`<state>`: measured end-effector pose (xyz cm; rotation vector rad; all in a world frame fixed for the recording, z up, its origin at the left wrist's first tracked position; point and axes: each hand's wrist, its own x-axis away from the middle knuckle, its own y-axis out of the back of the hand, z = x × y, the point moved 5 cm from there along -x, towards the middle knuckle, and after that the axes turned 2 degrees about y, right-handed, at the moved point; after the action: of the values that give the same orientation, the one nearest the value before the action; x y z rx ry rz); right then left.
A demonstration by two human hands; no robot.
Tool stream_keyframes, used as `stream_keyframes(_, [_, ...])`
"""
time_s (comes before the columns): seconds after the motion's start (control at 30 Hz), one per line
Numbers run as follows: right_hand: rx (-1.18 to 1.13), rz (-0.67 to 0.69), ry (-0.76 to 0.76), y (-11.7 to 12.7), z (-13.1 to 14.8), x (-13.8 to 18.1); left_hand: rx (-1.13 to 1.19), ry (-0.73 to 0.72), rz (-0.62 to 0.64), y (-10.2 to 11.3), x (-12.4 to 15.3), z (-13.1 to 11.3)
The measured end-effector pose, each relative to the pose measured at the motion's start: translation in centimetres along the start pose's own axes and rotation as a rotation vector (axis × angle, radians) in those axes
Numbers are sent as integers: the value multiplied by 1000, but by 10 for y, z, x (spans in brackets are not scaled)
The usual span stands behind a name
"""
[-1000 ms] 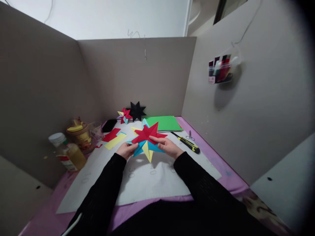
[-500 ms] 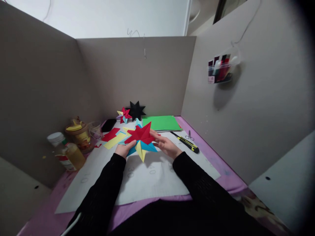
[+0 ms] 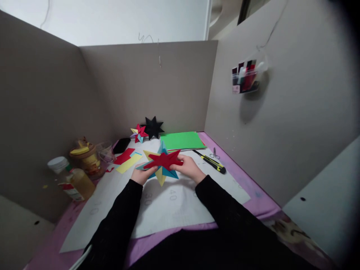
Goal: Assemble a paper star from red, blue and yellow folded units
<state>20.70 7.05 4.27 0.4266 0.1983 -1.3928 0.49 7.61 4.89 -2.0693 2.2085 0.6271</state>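
A folded paper star (image 3: 163, 160), red on top with blue and yellow points beneath, is held between both hands above the white paper sheet (image 3: 168, 213). My left hand (image 3: 142, 174) grips its left side, thumb over the top and fingers underneath, partly hidden. On the right, my right hand (image 3: 189, 167) pinches a red point, its thumb lying on the upper face. Left of the star lie a yellow paper strip (image 3: 129, 163) and a red paper piece (image 3: 124, 156).
At the back stand a small multicoloured star (image 3: 140, 133) and a black star (image 3: 153, 127), left of green paper (image 3: 182, 140). A utility knife (image 3: 210, 162) and scissors (image 3: 215, 154) lie right. A bottle (image 3: 74, 182), a lidded cup (image 3: 87, 159), a clear cup (image 3: 106, 152) and a phone (image 3: 122, 145) line the left.
The star has tilted flatter and dropped slightly. My right hand has gone from fingers extended at its edge to a thumb-and-finger grip. The camera view has shifted a little.
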Motion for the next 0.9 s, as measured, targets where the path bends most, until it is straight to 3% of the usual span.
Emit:
stream_keyframes(0.1, [-25, 53, -48, -4, -1, 2, -51, -20, 49, -3, 0, 0])
stream_keyframes(0.23, [-48, 52, -16, -2, 9, 3, -24, 3, 6, -2, 1, -1])
stream_keyframes(0.43, [-88, -190, 173, 11, 21, 4, 162, 36, -213, 4, 4, -3])
stream_keyframes(0.57, [-167, -130, 225, 4, 15, 4, 277, 71, -233, 1, 4, 2])
stream_keyframes(0.7, [-281, -110, 227, 2, 14, 3, 232, 64, -227, 1, 3, 4])
stream_keyframes(0.9, [-15, -114, 285, 5, 30, 8, 121, 3, -169, 1, 2, 0])
